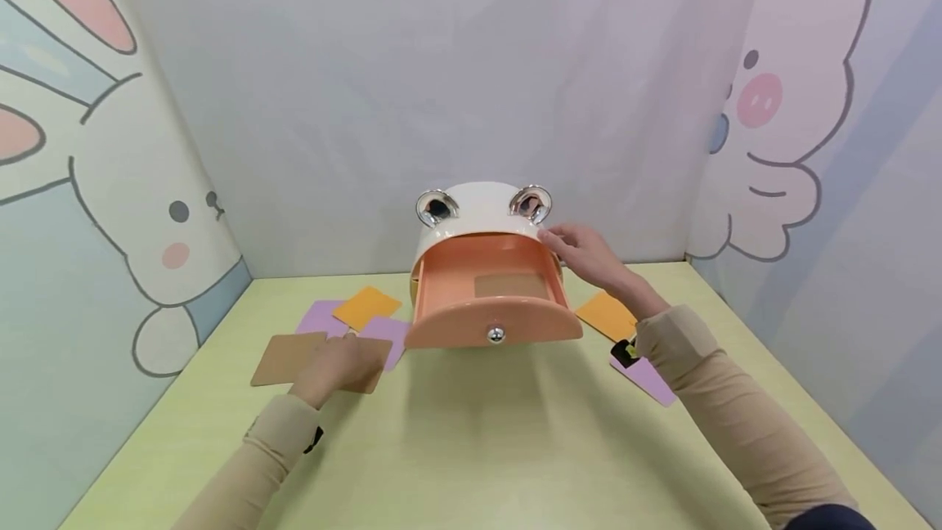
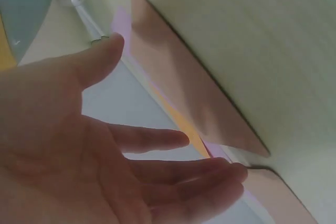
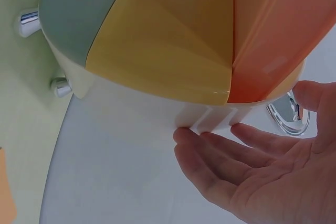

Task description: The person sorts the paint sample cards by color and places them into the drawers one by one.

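Observation:
A white frog-like drawer cabinet (image 1: 482, 209) with two silver eyes stands at the back of the table. Its top orange drawer (image 1: 459, 325) is pulled out, and a brown card (image 1: 511, 285) lies inside. My right hand (image 1: 589, 256) rests against the cabinet's right side; in the right wrist view, straight fingertips touch the white side wall (image 3: 126, 108). Over on the left, my left hand (image 1: 340, 368) hovers at two brown cards (image 1: 280, 360). The left wrist view has its fingers extended, apart from the nearer brown card (image 2: 178, 72), with nothing held.
Purple cards (image 1: 318, 316) and an orange card (image 1: 366, 307) lie behind the left hand. Another orange card (image 1: 605, 316) and a purple card (image 1: 648, 381) are at the right. Below the pulled-out drawer, yellow (image 3: 168, 35) and grey-green (image 3: 79, 17) drawers are closed. Walls enclose the table.

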`<state>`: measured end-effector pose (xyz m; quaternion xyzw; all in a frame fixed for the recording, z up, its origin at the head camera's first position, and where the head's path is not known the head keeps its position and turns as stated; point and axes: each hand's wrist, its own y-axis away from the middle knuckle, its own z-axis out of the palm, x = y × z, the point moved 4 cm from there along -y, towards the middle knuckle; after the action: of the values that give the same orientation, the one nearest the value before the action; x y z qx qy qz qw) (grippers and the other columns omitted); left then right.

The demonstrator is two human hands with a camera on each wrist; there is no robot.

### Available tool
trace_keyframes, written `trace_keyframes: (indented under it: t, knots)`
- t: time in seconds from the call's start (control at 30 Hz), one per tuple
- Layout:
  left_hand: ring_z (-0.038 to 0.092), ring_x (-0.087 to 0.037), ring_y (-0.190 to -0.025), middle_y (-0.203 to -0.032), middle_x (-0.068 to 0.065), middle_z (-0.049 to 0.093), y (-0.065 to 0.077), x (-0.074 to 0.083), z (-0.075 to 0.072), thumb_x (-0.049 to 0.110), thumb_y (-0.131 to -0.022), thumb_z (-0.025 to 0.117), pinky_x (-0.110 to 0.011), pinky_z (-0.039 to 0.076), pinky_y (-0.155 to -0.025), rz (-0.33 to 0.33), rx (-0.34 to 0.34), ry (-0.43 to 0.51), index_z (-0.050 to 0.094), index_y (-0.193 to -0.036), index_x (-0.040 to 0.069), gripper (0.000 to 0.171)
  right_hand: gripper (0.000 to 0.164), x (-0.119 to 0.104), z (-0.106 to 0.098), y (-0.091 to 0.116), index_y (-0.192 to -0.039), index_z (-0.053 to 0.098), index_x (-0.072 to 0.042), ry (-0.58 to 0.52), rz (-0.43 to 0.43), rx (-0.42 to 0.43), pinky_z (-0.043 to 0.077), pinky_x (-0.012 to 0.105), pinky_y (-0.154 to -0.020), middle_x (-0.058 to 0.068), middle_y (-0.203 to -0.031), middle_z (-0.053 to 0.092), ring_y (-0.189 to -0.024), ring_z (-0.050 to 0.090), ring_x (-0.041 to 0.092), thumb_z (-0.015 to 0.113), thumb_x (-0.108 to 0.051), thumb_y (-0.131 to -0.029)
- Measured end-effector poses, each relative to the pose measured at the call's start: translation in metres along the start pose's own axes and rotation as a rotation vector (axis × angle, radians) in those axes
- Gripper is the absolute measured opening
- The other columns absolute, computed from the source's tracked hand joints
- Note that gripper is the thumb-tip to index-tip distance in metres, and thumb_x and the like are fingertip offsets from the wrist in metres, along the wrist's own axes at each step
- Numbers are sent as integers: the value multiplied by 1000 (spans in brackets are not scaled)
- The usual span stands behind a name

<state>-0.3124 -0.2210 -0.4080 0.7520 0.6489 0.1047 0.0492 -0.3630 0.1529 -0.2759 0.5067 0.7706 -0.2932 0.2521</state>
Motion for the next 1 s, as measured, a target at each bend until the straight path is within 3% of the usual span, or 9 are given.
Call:
trace_keyframes:
  t: [0.1,0.17,0.23,0.3,0.47,0.63,0.8,1.0]
  knots:
    - [58,-37,-87,-105,-25,62,0,-2,6,46,-89,52,-58,46,-83,-148,22,105,60,-105,-1,50,54,2,0,1,-128,59,-9,-3,-1,4,54,45,-88,12,-122,65,-108,62,29,43,-51,-99]
    - [57,-38,-86,-105,-27,61,0,-2,8,50,-86,56,-57,47,-76,-208,26,106,56,-115,-6,63,54,2,0,1,-128,59,-9,-6,1,6,54,45,-88,12,-122,65,-108,62,29,44,-52,-98]
    - [56,-43,-92,-112,-33,59,1,-2,10,54,-83,59,-59,46,-78,-275,33,119,48,-126,-14,81,55,2,1,1,-128,59,-10,-9,3,4,54,46,-89,11,-123,65,-109,62,29,44,-53,-98]
    - [55,-49,-97,-115,-37,57,2,-2,10,56,-83,61,-64,44,-81,-296,36,105,43,-129,-16,88,56,2,1,0,-129,58,-10,-11,3,0,54,47,-90,11,-124,65,-110,62,29,44,-54,-97]
    - [48,-57,-111,-126,-41,49,5,-1,9,56,-82,63,-73,38,-89,-314,38,128,39,-134,-15,91,56,1,1,0,-130,58,-10,-16,6,-3,52,49,-93,11,-125,64,-113,61,30,44,-54,-98]
    - [44,-58,-115,-132,-42,43,3,0,8,53,-83,65,-75,37,-89,-302,21,147,29,-142,-11,94,56,1,1,0,-130,58,-10,-19,7,-3,51,51,-94,12,-125,64,-113,60,30,44,-54,-98]
    - [42,-58,-116,-131,-45,40,0,-2,7,50,-83,65,-72,40,-88,-289,9,172,18,-146,-11,100,58,2,1,0,-131,57,-10,-25,9,-8,50,52,-96,12,-126,63,-115,60,31,43,-55,-98]
    - [49,-50,-103,-120,-42,45,-4,-4,2,47,-79,69,-67,43,-88,-270,23,217,25,-140,-14,97,58,3,1,0,-131,57,-9,-31,13,-6,50,52,-96,12,-126,63,-115,60,31,44,-54,-97]
